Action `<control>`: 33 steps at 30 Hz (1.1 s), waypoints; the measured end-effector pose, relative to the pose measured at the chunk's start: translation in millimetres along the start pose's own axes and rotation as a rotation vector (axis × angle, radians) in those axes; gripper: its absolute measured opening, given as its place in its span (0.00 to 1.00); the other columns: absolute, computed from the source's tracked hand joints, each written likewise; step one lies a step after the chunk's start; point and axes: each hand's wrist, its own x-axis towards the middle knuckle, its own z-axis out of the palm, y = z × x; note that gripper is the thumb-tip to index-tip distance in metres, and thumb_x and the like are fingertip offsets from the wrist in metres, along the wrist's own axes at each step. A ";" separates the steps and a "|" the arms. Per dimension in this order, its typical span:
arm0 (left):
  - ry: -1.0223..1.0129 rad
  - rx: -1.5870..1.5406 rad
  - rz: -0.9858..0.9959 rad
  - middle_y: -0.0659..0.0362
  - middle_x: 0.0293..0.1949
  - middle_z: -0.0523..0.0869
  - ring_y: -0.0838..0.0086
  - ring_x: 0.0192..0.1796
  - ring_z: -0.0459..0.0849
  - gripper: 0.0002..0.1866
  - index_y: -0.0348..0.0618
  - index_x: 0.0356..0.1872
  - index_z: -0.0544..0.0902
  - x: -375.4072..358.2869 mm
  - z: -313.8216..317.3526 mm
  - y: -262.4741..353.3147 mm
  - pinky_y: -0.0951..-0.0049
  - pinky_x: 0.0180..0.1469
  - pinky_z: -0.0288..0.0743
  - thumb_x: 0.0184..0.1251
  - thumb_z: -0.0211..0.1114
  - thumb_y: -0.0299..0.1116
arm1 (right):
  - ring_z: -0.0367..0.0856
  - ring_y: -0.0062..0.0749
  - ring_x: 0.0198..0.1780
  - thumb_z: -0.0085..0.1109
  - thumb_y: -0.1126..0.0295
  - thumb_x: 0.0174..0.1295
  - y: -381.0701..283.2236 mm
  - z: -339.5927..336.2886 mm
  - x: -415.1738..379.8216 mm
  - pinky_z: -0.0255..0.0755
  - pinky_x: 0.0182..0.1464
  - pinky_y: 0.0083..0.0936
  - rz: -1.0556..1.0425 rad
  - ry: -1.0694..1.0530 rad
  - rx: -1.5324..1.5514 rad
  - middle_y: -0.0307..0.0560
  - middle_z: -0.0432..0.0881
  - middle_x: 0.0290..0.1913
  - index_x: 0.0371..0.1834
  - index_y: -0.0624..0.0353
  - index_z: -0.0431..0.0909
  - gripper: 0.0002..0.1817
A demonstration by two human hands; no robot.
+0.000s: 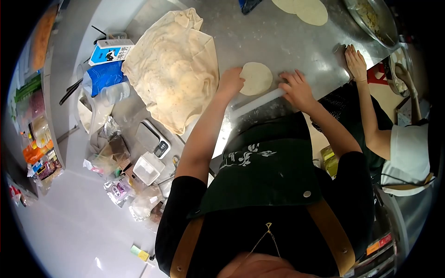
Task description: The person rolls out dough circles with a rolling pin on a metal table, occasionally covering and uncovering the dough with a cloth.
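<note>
A flat round of dough (256,78) lies on the steel worktop (278,41). A white rolling pin (258,102) lies just in front of it, nearer to me. My left hand (230,82) rests on the pin's left end, beside the dough's left edge, fingers curled. My right hand (296,89) presses on the pin's right end with its fingers spread over it. Both arms reach out from my dark apron.
A cream cloth (174,69) covers a heap left of the dough. More rolled rounds (306,9) lie at the far edge, beside a metal bowl (375,18). Another person's hand (356,60) rests on the worktop's right end. Milk carton (110,51), scale (155,139) and bags sit left.
</note>
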 end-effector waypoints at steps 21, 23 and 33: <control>-0.080 -0.969 -0.201 0.60 0.43 0.86 0.78 0.44 0.82 0.16 0.35 0.53 0.81 21.8 -1.2 -30.6 0.77 0.45 0.76 0.64 0.64 0.25 | 0.57 0.54 0.74 0.53 0.58 0.63 -4.5 55.8 125.8 0.50 0.72 0.56 0.483 0.356 -0.160 0.61 0.62 0.72 0.68 0.63 0.63 0.32; -0.123 -0.635 -0.188 0.58 0.40 0.87 0.75 0.43 0.84 0.17 0.36 0.51 0.82 30.4 -4.9 -26.9 0.75 0.44 0.76 0.60 0.67 0.28 | 0.57 0.53 0.74 0.55 0.57 0.62 -7.9 56.5 109.6 0.50 0.72 0.55 0.458 0.339 -0.138 0.60 0.61 0.73 0.69 0.62 0.63 0.33; -0.063 0.060 -0.009 0.46 0.40 0.86 0.50 0.44 0.83 0.15 0.40 0.44 0.84 1.3 -21.9 41.7 0.58 0.46 0.76 0.56 0.67 0.34 | 0.61 0.48 0.72 0.71 0.59 0.48 -1.6 21.9 5.4 0.52 0.73 0.48 0.092 0.095 0.008 0.52 0.64 0.70 0.57 0.55 0.74 0.32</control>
